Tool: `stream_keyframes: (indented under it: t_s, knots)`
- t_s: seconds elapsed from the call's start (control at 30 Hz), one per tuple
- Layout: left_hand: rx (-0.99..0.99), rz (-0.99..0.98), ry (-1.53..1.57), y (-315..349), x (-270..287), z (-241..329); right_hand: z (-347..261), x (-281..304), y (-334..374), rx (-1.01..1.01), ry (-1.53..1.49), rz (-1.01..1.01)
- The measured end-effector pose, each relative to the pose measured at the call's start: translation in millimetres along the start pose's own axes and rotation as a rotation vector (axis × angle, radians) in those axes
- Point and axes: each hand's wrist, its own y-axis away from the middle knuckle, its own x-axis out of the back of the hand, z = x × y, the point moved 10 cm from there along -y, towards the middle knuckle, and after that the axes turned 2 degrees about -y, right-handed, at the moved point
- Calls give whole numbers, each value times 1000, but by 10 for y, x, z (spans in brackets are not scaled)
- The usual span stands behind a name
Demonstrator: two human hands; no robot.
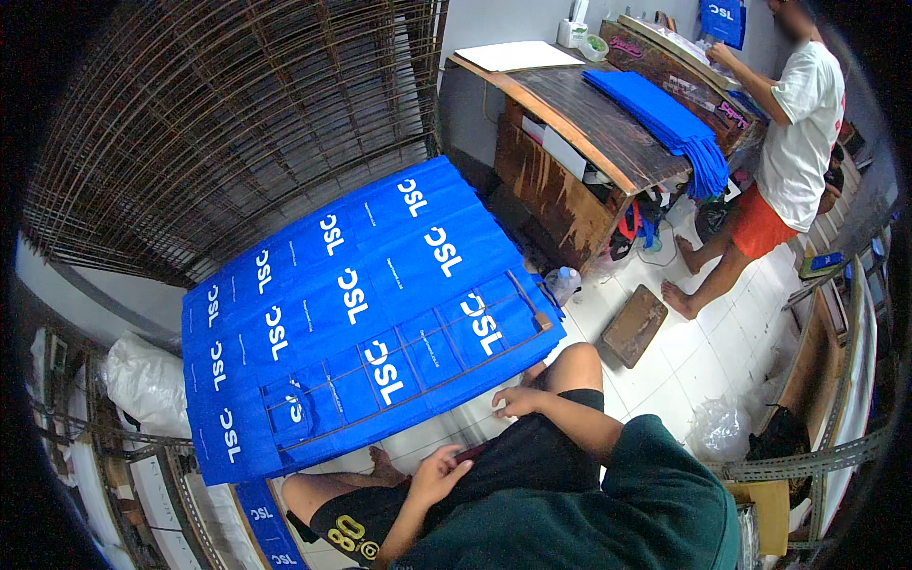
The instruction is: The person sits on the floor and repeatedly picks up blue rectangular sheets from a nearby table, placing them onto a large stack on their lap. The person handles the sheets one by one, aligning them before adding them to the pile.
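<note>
I sit in a green shirt and black shorts in front of a tilted rack covered with rows of blue printed bags (361,313). My left hand (435,475) rests on my lap, fingers curled round a small dark object (472,450); what it is cannot be told. By my raised knee, my right hand (519,401) lies on my shorts. Its fingers are loosely bent with nothing in them. It lies just below the lower edge of the blue bags and does not touch them.
A stack of wire mesh racks (237,104) stands behind the bags. A person in a white shirt (798,123) works at a wooden table (589,123) holding a pile of blue bags (665,119). A wooden board (635,325) lies on the tiled floor, a white sack (142,380) at left.
</note>
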Motion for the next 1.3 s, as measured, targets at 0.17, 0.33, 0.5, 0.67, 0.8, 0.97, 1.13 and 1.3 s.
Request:
stream_keyframes:
  t_s: [0.17,0.33,0.5,0.67,0.8,0.97,1.13,1.3]
  knots:
    - [29,-161,-90,-291,-435,-881,-112,52,95,-103,2,-38]
    - [175,-145,-64,-306,-300,-938,-40,-40,32,-82,93,-59]
    - [138,-140,-28,-343,-363,-1059,-35,-69,-18,26,210,10]
    - [124,-112,-65,-368,-363,-1112,-33,-100,-18,20,248,-25]
    - [37,-82,-392,-224,-374,-753,-134,-87,61,-9,287,-29]
    - [61,-48,-580,-181,-353,-589,-398,-106,278,45,383,-33]
    - [79,-78,-459,-228,-374,-751,-1184,109,830,322,151,-6]
    - [144,-67,-357,-255,-367,-1037,-2001,1819,1691,680,-189,485]
